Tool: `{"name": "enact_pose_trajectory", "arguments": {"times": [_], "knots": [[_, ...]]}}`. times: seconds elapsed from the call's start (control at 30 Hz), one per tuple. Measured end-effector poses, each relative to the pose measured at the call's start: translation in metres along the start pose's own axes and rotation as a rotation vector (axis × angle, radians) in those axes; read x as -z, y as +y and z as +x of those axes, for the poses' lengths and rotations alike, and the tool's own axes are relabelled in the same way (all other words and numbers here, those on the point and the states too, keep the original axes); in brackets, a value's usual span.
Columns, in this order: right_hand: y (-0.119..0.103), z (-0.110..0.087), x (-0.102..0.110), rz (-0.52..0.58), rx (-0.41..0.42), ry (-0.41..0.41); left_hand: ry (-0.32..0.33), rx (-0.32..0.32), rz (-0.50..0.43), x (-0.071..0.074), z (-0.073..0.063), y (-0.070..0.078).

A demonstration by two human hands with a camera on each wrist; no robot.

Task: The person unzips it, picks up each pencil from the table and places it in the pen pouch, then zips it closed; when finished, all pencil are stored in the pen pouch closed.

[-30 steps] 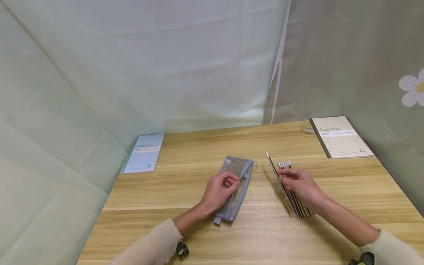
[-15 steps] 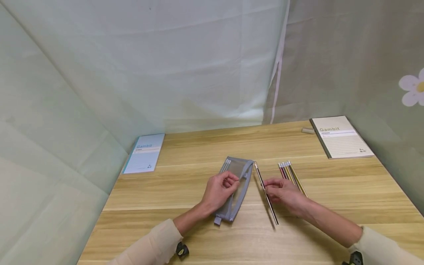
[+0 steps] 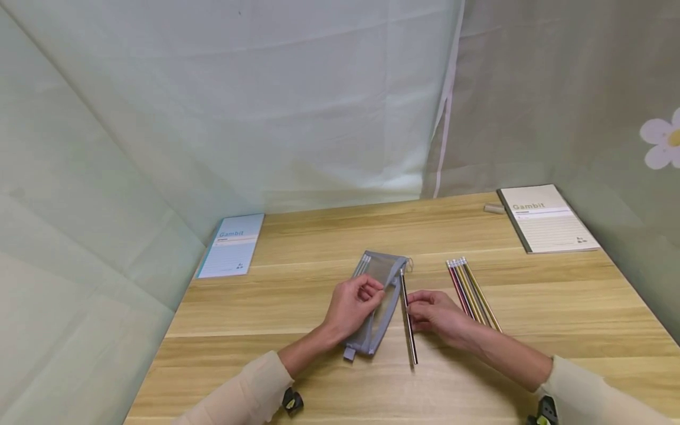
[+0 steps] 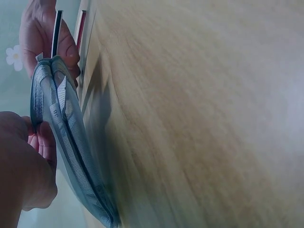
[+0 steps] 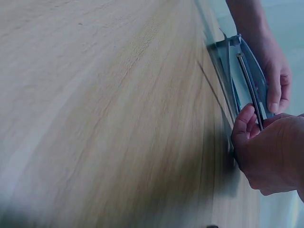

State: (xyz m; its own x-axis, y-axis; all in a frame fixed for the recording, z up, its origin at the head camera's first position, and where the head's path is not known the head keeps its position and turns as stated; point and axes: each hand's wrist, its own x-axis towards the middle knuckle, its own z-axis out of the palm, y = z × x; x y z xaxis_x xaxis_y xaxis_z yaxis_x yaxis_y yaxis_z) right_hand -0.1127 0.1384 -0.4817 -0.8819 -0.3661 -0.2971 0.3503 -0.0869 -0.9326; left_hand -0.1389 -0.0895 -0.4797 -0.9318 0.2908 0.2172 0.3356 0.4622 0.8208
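Dark pencil [image 3: 411, 340] shifted left beside pouch [image 3: 380, 268], right hand [image 3: 438, 316] pinching it; left hand [image 3: 350, 307] pinching pouch.

Room beyond pouch [image 3: 380, 268]; right hand [image 3: 437, 317] blocks gap toward pencil row [image 3: 471, 290].

You had two notebooks [image 3: 549, 219] at the table's [image 3: 308, 248] far corners, one block [image 3: 494, 209], one pencil case [image 3: 390, 310], one held pencil [image 3: 410, 333] and other pencils [image 3: 470, 289] too bunched to count.

pouch [image 3: 381, 270] — blue-grey | pencil [image 3: 411, 339] — black, white-striped | tabletop [image 3: 319, 242]: yellowish-tan, brown woodgrain streaks
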Motion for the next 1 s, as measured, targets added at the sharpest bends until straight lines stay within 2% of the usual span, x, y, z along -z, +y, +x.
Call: {"name": "enact_pose_trajectory", "arguments": {"times": [0.77,1.0], "knots": [[-0.003,0.022,-0.028,0.12,-0.045,0.206,-0.014,-0.007,0.007,0.0,0.002,0.0],[-0.004,0.023,-0.031,0.139,-0.038,0.215,-0.013,0.003,-0.002,-0.001,0.001,0.0]]}}
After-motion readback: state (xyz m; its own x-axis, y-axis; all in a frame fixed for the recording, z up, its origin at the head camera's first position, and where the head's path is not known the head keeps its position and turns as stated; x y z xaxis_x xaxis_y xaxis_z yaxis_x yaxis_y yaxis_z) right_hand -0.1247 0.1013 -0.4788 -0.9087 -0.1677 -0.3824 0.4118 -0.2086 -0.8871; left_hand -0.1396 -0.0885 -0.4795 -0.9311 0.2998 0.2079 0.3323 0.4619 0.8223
